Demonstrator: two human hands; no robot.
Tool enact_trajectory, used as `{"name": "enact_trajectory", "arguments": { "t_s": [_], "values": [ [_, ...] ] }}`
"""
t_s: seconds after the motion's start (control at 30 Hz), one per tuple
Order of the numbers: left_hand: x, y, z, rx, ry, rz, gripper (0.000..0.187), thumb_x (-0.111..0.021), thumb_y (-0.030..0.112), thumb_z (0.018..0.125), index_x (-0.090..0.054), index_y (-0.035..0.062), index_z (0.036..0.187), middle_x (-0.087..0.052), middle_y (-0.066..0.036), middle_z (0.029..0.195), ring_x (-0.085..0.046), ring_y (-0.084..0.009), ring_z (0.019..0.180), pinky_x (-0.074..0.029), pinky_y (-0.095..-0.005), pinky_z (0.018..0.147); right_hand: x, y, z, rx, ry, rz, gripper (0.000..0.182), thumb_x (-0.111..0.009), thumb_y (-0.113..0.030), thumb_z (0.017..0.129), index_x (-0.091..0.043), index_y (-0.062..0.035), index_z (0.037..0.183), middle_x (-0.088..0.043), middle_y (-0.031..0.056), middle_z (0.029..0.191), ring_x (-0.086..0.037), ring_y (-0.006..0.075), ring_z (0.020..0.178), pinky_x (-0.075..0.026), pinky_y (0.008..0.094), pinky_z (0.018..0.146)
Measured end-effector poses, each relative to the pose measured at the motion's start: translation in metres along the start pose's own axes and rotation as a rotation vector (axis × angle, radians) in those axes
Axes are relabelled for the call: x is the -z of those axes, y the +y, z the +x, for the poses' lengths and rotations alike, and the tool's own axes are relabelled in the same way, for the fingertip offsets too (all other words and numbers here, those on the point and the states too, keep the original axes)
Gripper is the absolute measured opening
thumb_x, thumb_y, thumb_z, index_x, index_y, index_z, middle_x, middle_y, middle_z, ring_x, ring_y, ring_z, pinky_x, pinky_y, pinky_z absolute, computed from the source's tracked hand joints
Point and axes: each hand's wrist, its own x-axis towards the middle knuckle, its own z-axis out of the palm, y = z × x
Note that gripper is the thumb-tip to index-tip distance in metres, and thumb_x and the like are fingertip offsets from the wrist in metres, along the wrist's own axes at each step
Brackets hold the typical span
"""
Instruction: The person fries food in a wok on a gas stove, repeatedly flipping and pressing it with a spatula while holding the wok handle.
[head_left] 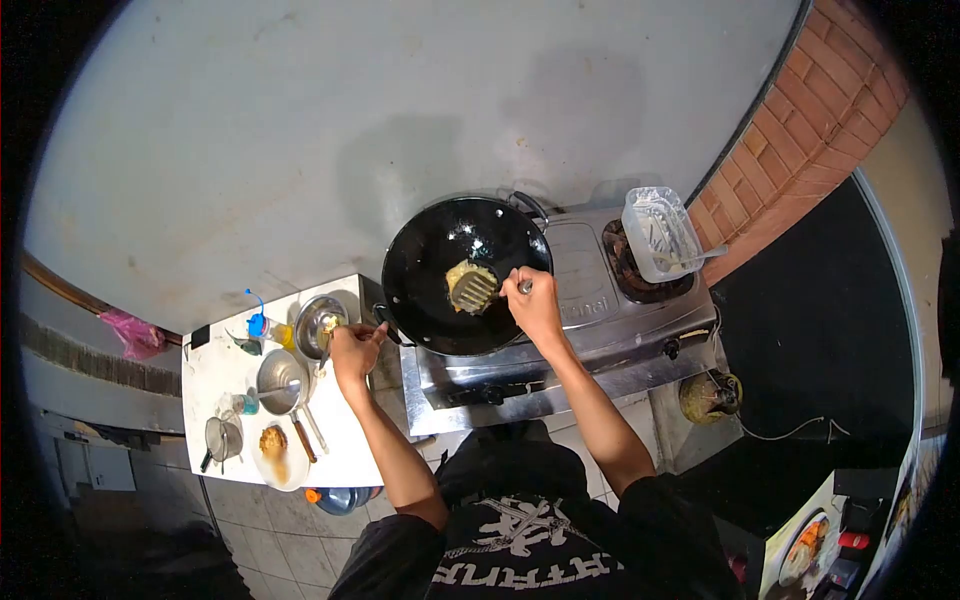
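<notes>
Seemingly midway through frying, grasping a spatula (474, 293) in the right hand (537, 306) over pale food (462, 271) in the central wok (425, 235), with browned food (272, 439) plated lower left and the left hand's (354, 354) grip unclear

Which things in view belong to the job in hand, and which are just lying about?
In the job, apparently:
black round wok
slotted metal spatula, in right hand
yellowish food beneath it
shiny metal bowl, by left hand
white plate bearing browned food

Likely lying about:
pink plastic bag
translucent blue jug
</notes>
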Motion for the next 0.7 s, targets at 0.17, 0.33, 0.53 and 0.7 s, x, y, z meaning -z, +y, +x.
{"name": "enact_trajectory", "arguments": {
  "t_s": [0.17,0.33,0.53,0.7],
  "values": [
    [-0.002,-0.007,0.012,-0.043,-0.096,0.022,0.033,-0.077,0.030,0.074,-0.072,-0.0018,0.081,-0.066,-0.016,0.066,-0.066,-0.0254,0.060,-0.050,-0.0345,0.063,0.003,-0.019,-0.014,0.040,-0.020,-0.067,0.023,-0.063,-0.010,0.085,-0.057,0.0050,0.068,-0.054,0.0174,0.055,-0.053,0.0229,0.045,-0.040,0.0343,0.047],
    [-0.005,-0.021,0.027,-0.110,-0.196,0.018,0.035,-0.077,0.033,0.074,-0.072,-0.0008,0.081,-0.066,-0.017,0.066,-0.066,-0.0255,0.062,-0.050,-0.0348,0.063,0.004,-0.032,-0.013,0.084,0.002,0.032,0.023,-0.066,-0.010,0.084,-0.057,0.0039,0.069,-0.053,0.0141,0.054,-0.050,0.0180,0.044,-0.040,0.0327,0.046],
    [-0.002,-0.016,0.030,-0.088,-0.235,0.046,0.032,-0.079,0.030,0.072,-0.072,-0.0001,0.080,-0.066,-0.017,0.066,-0.065,-0.0271,0.060,-0.050,-0.0367,0.062,0.008,-0.018,-0.016,0.006,0.023,0.025,0.023,-0.062,-0.012,0.088,-0.058,0.0017,0.070,-0.052,0.0075,0.048,-0.051,0.0097,0.042,-0.038,0.0286,0.042],
    [-0.002,-0.013,0.021,-0.094,-0.202,0.015,0.032,-0.080,0.028,0.071,-0.071,-0.0011,0.079,-0.066,-0.017,0.068,-0.066,-0.0276,0.062,-0.050,-0.0364,0.061,0.007,-0.017,-0.023,-0.046,-0.005,0.057,0.024,-0.060,-0.014,0.090,-0.061,0.0006,0.071,-0.055,0.0051,0.048,-0.053,0.0096,0.041,-0.038,0.0267,0.041]
  ]
}}
